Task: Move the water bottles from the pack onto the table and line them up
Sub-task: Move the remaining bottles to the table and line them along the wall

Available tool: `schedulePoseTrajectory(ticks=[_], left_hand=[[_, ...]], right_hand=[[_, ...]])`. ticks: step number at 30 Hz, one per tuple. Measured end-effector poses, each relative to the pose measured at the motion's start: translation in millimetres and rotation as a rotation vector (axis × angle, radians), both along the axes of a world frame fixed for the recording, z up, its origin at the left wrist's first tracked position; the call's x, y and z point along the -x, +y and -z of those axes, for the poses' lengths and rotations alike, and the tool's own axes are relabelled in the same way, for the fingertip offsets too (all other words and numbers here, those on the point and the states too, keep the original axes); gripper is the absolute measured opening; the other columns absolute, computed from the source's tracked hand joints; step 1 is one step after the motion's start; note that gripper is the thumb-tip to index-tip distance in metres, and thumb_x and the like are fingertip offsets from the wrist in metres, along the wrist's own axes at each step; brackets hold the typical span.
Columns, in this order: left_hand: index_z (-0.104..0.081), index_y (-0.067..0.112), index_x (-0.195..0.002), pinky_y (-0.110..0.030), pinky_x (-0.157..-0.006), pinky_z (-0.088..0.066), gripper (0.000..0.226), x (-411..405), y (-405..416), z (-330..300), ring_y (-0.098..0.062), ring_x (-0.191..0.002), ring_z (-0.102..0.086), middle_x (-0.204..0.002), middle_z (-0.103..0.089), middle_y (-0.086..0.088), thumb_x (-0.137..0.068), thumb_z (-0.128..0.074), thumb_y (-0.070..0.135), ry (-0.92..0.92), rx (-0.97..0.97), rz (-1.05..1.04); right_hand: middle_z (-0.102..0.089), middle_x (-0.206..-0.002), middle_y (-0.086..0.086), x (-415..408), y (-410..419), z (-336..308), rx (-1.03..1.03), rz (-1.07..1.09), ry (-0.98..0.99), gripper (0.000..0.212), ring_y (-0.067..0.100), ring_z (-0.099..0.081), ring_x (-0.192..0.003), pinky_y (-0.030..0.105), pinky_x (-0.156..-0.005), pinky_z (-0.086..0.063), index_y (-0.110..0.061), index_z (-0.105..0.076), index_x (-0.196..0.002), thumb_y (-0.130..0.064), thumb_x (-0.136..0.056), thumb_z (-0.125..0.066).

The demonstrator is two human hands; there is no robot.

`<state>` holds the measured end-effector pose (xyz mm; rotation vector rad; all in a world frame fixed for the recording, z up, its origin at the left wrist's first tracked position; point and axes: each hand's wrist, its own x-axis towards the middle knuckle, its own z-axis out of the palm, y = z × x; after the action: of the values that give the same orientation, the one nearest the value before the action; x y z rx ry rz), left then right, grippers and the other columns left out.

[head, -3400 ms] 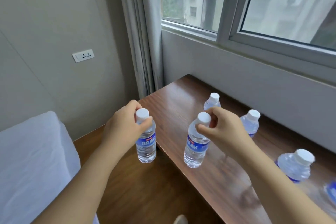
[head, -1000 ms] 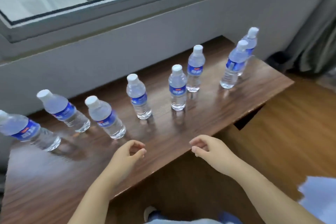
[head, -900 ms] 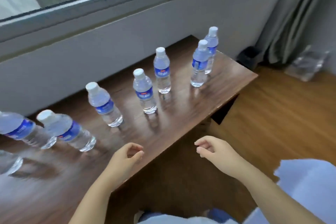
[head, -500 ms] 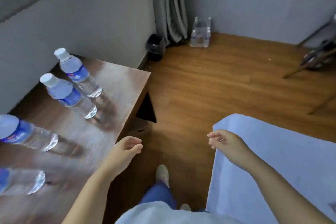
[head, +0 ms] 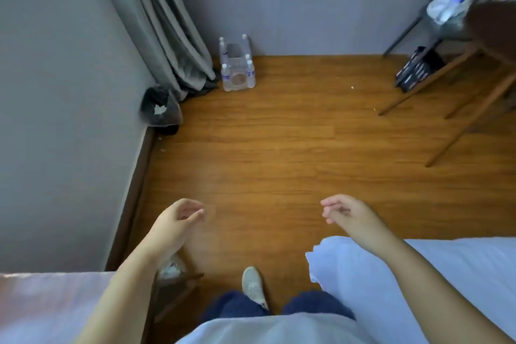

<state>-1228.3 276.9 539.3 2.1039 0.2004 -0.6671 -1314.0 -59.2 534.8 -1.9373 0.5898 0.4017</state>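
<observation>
The desk (head: 42,301) shows only as a blurred pale corner at the bottom left, and no lined-up bottles are in view. Just right of it the left hand (head: 173,227) hangs over the floor (head: 279,148), its fingers (head: 195,215) loosely curled and half open, holding nothing. Far ahead, in the floor's back corner where the curtain (head: 164,25) meets the wall, stands the pack (head: 236,67): a torn clear wrap with a few bottles (head: 225,73) upright at its edges and a gap in the middle. To the right the right hand (head: 351,216) hovers above the near corner of the bed (head: 418,274), fingers (head: 328,205) slightly bent and spread, also empty. Both hands are well apart from the pack.

The bottles look small and full, so each should be light enough for one hand, though the thin clear plastic will likely give under a hard squeeze and may be slick. The firmest hold is probably around the neck just below the white cap, or around the labelled waist. The loose wrap looks soft and will likely not bear lifting by itself; bottles are better drawn out upward one per hand. A second pack or heap of bottles seems to sit on the chair (head: 435,19) at the far right, too blurred to be sure.
</observation>
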Motion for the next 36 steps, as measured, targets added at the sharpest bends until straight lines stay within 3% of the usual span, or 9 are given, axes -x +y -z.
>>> schedulePoseTrajectory(ticks=[5, 9, 15, 22, 26, 28, 36], left_hand=[[-0.063, 0.018, -0.105, -0.041, -0.09, -0.052, 0.014, -121.5, -12.2, -2.1, -0.017, -0.093, -0.068, -0.095, -0.072, -0.001, -0.094, -0.056, 0.024, 0.04, -0.026, -0.018], [-0.062, 0.015, -0.11, -0.035, -0.087, -0.052, 0.018, -212.2, -24.8, 14.1, -0.016, -0.094, -0.068, -0.1, -0.07, -0.003, -0.096, -0.053, 0.02, 0.048, -0.015, -0.089], [-0.062, 0.017, -0.103, -0.037, -0.09, -0.049, 0.011, -350.0, -59.1, 24.2, -0.021, -0.098, -0.067, -0.1, -0.07, -0.004, -0.095, -0.055, 0.017, 0.051, 0.035, -0.328], [-0.061, 0.016, -0.103, -0.035, -0.086, -0.049, 0.01, -515.1, -107.1, 18.2, -0.021, -0.095, -0.066, -0.101, -0.069, -0.007, -0.095, -0.055, 0.014, 0.033, 0.073, -0.411], [-0.061, 0.013, -0.109, -0.03, -0.081, -0.049, 0.016, -614.6, -127.5, 32.5, -0.021, -0.098, -0.065, -0.103, -0.069, -0.006, -0.095, -0.056, 0.016, 0.04, 0.106, -0.411], [-0.061, 0.011, -0.111, -0.03, -0.082, -0.049, 0.018, -668.8, -135.1, 45.6, -0.02, -0.099, -0.065, -0.104, -0.069, -0.006, -0.094, -0.056, 0.016, 0.049, 0.125, -0.402], [-0.064, 0.026, -0.093, -0.042, -0.094, -0.048, 0.01, -906.9, -142.9, 89.8, -0.025, -0.095, -0.068, -0.098, -0.072, -0.007, -0.09, -0.062, 0.016, 0.088, 0.099, -0.306]], right_hand=[[-0.07, -0.089, -0.002, -115.9, -25.3, 2.0, 0.022, 0.04, 0.011, 0.018, 0.016, -0.068, -0.082, 0.019, -0.072, -0.045, -0.022, -0.066, -0.093, -0.006, -0.089, -0.058], [-0.069, -0.086, 0.002, -214.2, -56.0, 17.1, -0.011, 0.055, 0.006, 0.018, 0.02, -0.067, -0.078, 0.027, -0.078, -0.049, -0.015, -0.066, -0.096, -0.001, -0.089, -0.057], [-0.069, -0.089, 0.003, -385.8, -114.9, 35.9, -0.035, -0.006, 0.045, 0.02, 0.015, -0.067, -0.076, 0.025, -0.075, -0.047, -0.023, -0.065, -0.091, -0.005, -0.091, -0.056], [-0.07, -0.09, -0.003, -559.7, -166.2, 30.2, 0.001, -0.116, 0.103, 0.015, 0.015, -0.069, -0.081, 0.027, -0.078, -0.05, -0.024, -0.065, -0.094, -0.012, -0.091, -0.057], [-0.068, -0.086, -0.002, -657.9, -175.6, 39.2, -0.002, -0.123, 0.102, 0.016, 0.011, -0.065, -0.072, 0.016, -0.067, -0.046, -0.021, -0.064, -0.093, -0.007, -0.091, -0.056], [-0.067, -0.085, -0.001, -710.6, -176.7, 47.7, 0.004, -0.119, 0.101, 0.017, 0.012, -0.064, -0.071, 0.017, -0.066, -0.045, -0.02, -0.063, -0.092, -0.005, -0.091, -0.055], [-0.068, -0.084, -0.001, -935.9, -151.5, 80.7, 0.027, -0.093, 0.135, 0.021, 0.013, -0.065, -0.073, 0.005, -0.061, -0.044, -0.023, -0.063, -0.09, -0.004, -0.093, -0.053]])
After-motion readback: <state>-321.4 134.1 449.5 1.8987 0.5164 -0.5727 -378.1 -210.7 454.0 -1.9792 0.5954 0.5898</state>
